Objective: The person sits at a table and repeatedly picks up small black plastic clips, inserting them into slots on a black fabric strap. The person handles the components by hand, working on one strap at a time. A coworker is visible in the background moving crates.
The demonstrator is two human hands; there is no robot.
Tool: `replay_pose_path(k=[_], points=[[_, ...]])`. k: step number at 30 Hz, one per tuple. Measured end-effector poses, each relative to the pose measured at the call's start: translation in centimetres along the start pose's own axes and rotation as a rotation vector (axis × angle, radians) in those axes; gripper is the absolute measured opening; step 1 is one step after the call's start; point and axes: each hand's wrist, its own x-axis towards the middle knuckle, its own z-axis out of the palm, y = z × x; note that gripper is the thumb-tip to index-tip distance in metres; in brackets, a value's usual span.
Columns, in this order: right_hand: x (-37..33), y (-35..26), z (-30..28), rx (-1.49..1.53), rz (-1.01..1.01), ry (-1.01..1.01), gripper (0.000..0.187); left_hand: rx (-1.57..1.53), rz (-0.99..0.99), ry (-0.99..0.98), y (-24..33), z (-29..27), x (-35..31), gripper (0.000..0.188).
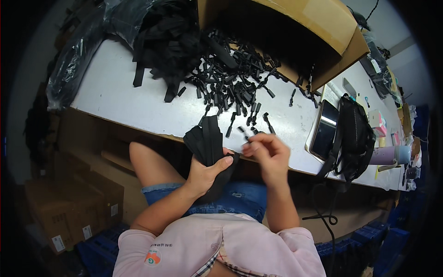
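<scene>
A thick bundle of flat black fabric strips [208, 138] is gripped in my left hand [206, 174], thumb across its lower part, just in front of the table edge. To its right, my right hand [267, 154] pinches a small black zipper-pull-like piece [243, 133] between thumb and fingertips. That piece is slightly blurred, so its exact kind is unclear. Many more such small black pieces [230, 83] lie in a loose pile on the white table [161, 111], some scattered close beyond my right hand. A heap of black strips [173, 51] lies at the far left.
An open cardboard box [318, 27] lies on its side behind the pile. On the right are a phone-like dark device [325, 124], a black bag [355, 138] and a purple bottle [385, 155]. Clear plastic wrapping [74, 69] drapes over the left. Cardboard cartons [74, 203] stand at lower left.
</scene>
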Motion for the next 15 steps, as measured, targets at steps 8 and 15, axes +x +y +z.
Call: replay_pose_path(k=[8, 15], points=[[-0.91, 1.31, 1.47, -0.603, -0.651, -0.083, 0.016, 0.131, 0.184, -0.021, -0.22, -0.14, 0.08, 0.01], [-1.17, 1.37, 1.32, -0.423, -0.444, -0.148, 0.016, 0.192, 0.311, 0.062, 0.39, 0.5, -0.44, 0.012]])
